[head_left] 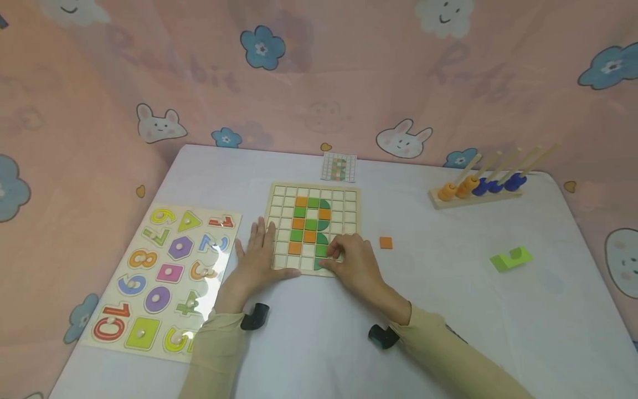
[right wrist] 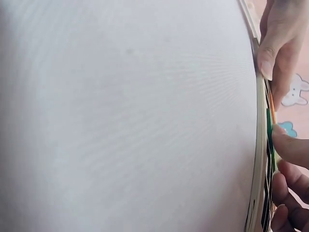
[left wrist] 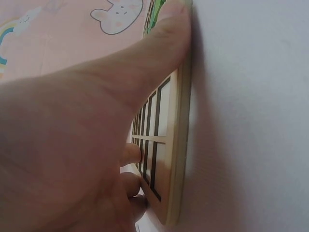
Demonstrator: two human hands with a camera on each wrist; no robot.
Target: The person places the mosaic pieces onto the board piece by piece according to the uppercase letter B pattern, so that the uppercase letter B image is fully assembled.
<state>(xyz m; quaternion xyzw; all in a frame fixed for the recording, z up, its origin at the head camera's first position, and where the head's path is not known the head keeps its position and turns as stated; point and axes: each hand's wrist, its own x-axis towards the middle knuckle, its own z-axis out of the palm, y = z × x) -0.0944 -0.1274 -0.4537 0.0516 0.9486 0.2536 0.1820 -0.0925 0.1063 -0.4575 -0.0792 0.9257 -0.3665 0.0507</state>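
Observation:
A wooden grid board (head_left: 351, 208) lies in the middle of the table, bearing orange, green and dark green tiles in a pattern. My left hand (head_left: 255, 260) rests on its left and lower edge with fingers extended; in the left wrist view the thumb (left wrist: 164, 41) lies along the frame. The right hand (head_left: 355, 260) is at the lower right of the pattern, fingers curled. Its thumb and fingers pinch a dark green rounded tile (head_left: 317, 264) in the bottom row, partly hidden by the thumb. A loose orange tile (head_left: 386, 243) lies right of the board.
A small pattern card (head_left: 339, 167) lies behind the board. To the left is a number-and-shape puzzle (head_left: 169, 271), partly under the left sleeve. A bead abacus (head_left: 478, 191) stands at the back right, with a lime green notched block (head_left: 511, 259) nearer.

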